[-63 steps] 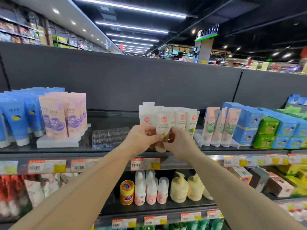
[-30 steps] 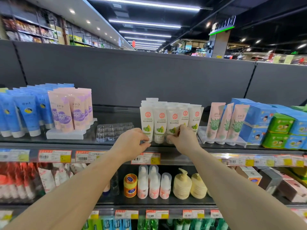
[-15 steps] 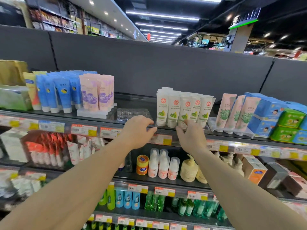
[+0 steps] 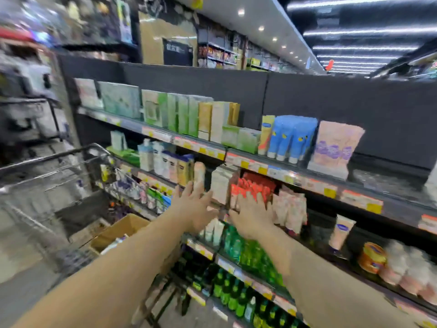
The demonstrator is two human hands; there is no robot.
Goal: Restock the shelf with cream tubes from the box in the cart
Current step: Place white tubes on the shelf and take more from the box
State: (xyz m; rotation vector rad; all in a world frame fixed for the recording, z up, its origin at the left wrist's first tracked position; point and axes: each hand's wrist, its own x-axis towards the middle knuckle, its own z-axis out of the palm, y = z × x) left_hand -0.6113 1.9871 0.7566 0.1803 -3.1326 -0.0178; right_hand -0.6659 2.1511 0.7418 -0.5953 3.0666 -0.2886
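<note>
**Hands empty, mid-frame, cart box at 8 o'clock**

Hands both out in front of the shelving, frame heavily motion-blurred. Left hand [image 4: 195, 207] is spread open, fingers extended, nothing in it. Right hand [image 4: 251, 217] is also open and flat, palm toward the products, nothing held; whether it touches the red tubes [image 4: 254, 188] just beyond it cannot be told from the blur.

Cart [image 4: 54, 162] sits at 9 o'clock, wire frame and handle bar visible. Cardboard box [image 4: 118, 230] is inside it at 8 o'clock from the hands, top open, partly hidden by the left forearm. A pale item [image 4: 113, 245] shows inside the box; too blurred to confirm it as a cream tube.

Shelf [image 4: 279, 170] runs from 10 o'clock down to 4 o'clock. On its top tier: blue tubes [image 4: 292, 138] and pink tubes [image 4: 335, 145] at 1 o'clock, green and gold cartons [image 4: 189, 114] at 11 o'clock. Green bottles [image 4: 238, 252] stand on the lower tier at 6 o'clock.
</note>
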